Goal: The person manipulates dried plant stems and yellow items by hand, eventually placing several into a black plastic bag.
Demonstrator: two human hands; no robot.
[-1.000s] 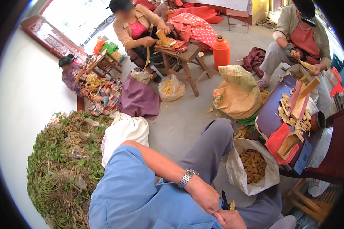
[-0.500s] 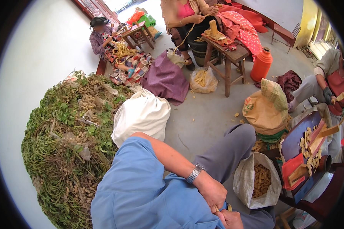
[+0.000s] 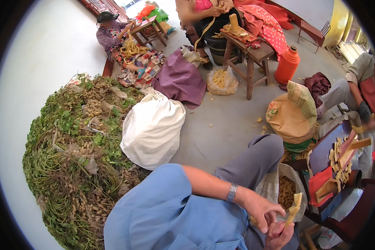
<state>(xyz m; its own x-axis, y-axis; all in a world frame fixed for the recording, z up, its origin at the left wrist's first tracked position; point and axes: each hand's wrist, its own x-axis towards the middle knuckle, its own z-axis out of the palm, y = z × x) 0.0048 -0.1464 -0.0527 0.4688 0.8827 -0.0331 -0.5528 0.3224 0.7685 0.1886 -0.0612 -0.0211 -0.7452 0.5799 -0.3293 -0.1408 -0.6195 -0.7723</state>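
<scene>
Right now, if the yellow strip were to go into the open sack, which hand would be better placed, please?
Probably the right hand: it grips the strip, which overlaps the sack in this view, while the left hand looks empty and partly open.

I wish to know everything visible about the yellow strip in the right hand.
The yellow strip is narrow and pale, with an uneven, bumpy outline that looks folded or twisted; its material is hard to tell. Its lower end sits in the right hand; the rest stands up, tilted slightly rightward, in front of the whitish sack. The left hand is close beside it; contact is unclear.
</scene>
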